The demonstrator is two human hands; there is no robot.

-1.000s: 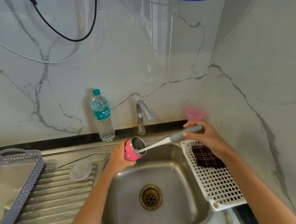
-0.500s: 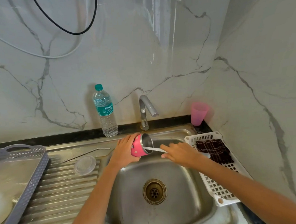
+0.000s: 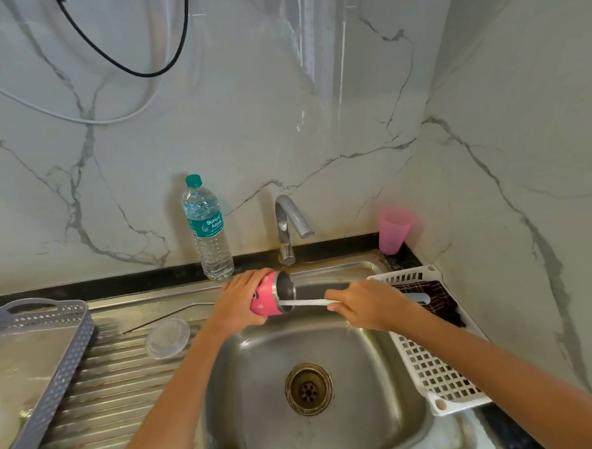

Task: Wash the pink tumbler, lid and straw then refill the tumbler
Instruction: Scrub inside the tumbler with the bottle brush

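Head view, sink area. The left hand (image 3: 238,303) grips the pink tumbler (image 3: 265,299) above the back edge of the sink (image 3: 255,391); its fingers are curled round the pink body, and the tumbler lies tipped on its side with the steel mouth facing right. The right hand (image 3: 364,306) holds the bottle brush (image 3: 309,302); its fingers are wrapped round the handle, the grey end of which shows past the hand, while the white shaft runs left into the tumbler's mouth; the brush head is hidden inside. The two hands are near each other but apart, joined only by the brush.

The clear lid (image 3: 167,338) lies flat on the ribbed drainboard (image 3: 108,399), left of the left hand; the metal straw (image 3: 162,316) lies just behind the lid, its bent end pointing toward the tumbler. A grey tray (image 3: 54,357) stands at the far left of the drainboard.

The faucet (image 3: 287,224) rises behind the tumbler; no stream of water can be made out; a water bottle (image 3: 207,229) with a teal cap stands upright to its left, and a pink cup (image 3: 394,229) stands in the right corner of the tabletop. A white rack (image 3: 432,368) sits along the sink's right edge, with a dark cloth (image 3: 439,299) at its far end; the drain (image 3: 308,388) lies in the middle of the basin.
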